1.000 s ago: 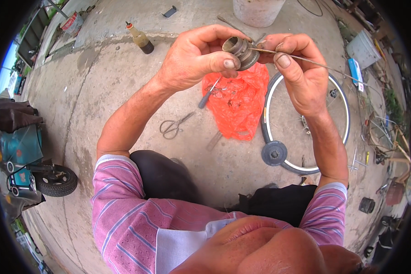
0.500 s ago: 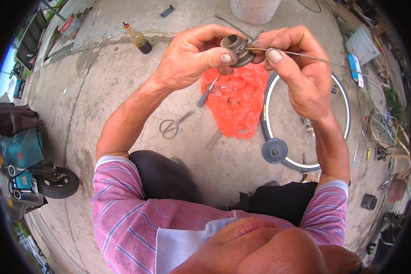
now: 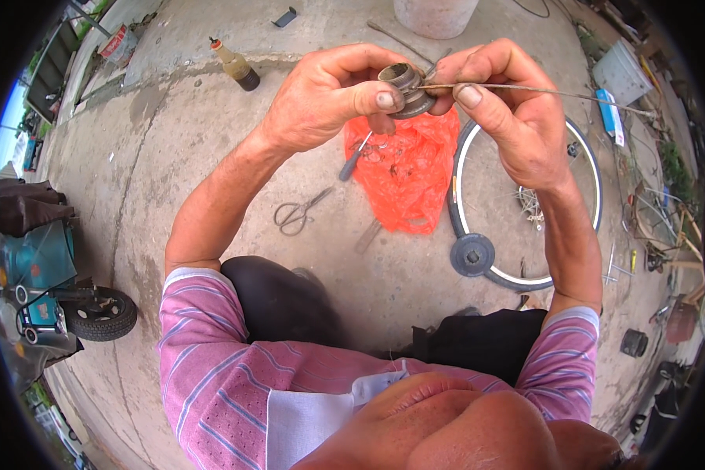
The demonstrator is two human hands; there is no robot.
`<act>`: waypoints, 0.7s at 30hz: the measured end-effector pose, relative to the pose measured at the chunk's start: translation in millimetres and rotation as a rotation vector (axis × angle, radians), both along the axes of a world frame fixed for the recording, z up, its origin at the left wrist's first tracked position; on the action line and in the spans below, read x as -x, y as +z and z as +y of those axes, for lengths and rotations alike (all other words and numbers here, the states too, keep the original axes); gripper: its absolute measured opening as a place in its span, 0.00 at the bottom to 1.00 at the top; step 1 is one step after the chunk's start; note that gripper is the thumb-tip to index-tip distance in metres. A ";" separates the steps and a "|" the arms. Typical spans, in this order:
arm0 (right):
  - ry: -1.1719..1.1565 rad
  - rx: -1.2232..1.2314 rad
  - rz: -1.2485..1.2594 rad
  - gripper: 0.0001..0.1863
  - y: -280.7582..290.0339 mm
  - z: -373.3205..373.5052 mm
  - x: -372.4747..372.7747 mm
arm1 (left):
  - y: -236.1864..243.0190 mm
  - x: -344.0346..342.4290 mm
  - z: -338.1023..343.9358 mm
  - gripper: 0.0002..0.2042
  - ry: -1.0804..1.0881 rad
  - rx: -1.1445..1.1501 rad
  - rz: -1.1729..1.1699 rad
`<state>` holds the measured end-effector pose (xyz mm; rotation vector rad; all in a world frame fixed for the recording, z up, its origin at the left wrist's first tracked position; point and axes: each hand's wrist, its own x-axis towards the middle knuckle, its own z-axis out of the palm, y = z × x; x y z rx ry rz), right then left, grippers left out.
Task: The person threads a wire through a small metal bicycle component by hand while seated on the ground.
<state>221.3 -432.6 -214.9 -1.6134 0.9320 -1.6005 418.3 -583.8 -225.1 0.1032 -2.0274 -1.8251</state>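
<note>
My left hand (image 3: 313, 98) pinches a hollow, flanged metal hub (image 3: 413, 99) between thumb and fingers, its dark open end tilted up. The fingers of my right hand (image 3: 521, 125) close round a long thin metal wire (image 3: 580, 95), like a spoke. One end of the wire meets the side of the hub; whether it passes through a hole is too small to tell. The other end sticks out far to the right. Both hands are raised at the upper middle, above an orange-red plastic bag (image 3: 403, 184) spread on the concrete floor.
A screwdriver (image 3: 351, 164) lies against the bag, with scissors (image 3: 294, 218) to its left. To the right are a bicycle wheel rim with tyre (image 3: 456, 196) and a dark disc (image 3: 472, 254). A bottle of dark liquid (image 3: 239, 66) stands far left; a bucket (image 3: 435, 14) stands at the back.
The wire's free end has swung toward the far side, and my right hand has shifted slightly with it. My left hand still holds the hub, almost unmoved.
</note>
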 end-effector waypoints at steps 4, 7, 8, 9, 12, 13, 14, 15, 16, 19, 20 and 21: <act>0.020 0.003 0.021 0.10 2.5 0.8 0.7 | 2.8 -0.9 2.3 0.30 0.001 0.001 -0.013; 0.041 0.006 0.048 0.09 2.1 2.4 2.0 | 7.1 -2.0 3.6 0.31 -0.029 0.007 -0.046; 0.058 -0.012 0.041 0.09 2.0 2.0 3.4 | 8.2 -2.6 3.9 0.31 -0.045 0.006 -0.064; 0.075 -0.030 0.033 0.09 1.9 1.4 4.4 | 8.0 -2.6 4.5 0.31 -0.045 0.005 -0.065; 0.089 -0.055 -0.045 0.09 -2.6 -1.0 5.2 | 6.9 -2.4 5.3 0.31 -0.042 0.002 -0.063; 0.090 -0.055 -0.044 0.09 -3.7 -1.0 5.0 | 6.6 -2.4 4.6 0.31 -0.046 0.010 -0.069; 0.101 -0.058 -0.070 0.09 -4.7 -1.3 4.8 | 6.4 -2.6 4.1 0.32 -0.048 0.018 -0.075; 0.113 -0.061 -0.096 0.09 -5.1 -1.4 4.6 | 6.6 -3.0 4.4 0.32 -0.047 0.018 -0.075; 0.113 -0.062 -0.096 0.09 -4.9 -1.4 4.4 | 7.0 -3.3 4.9 0.31 -0.060 0.010 -0.065; 0.145 -0.089 -0.139 0.09 -4.0 -1.9 2.3 | 4.7 -3.4 3.6 0.32 -0.053 0.026 -0.037; 0.131 -0.083 -0.145 0.09 -4.4 -2.3 1.7 | 3.4 -3.0 2.7 0.32 -0.035 0.047 -0.020; 0.117 -0.077 -0.150 0.09 -4.6 -2.4 1.2 | 3.5 -3.1 2.3 0.32 -0.035 0.046 -0.019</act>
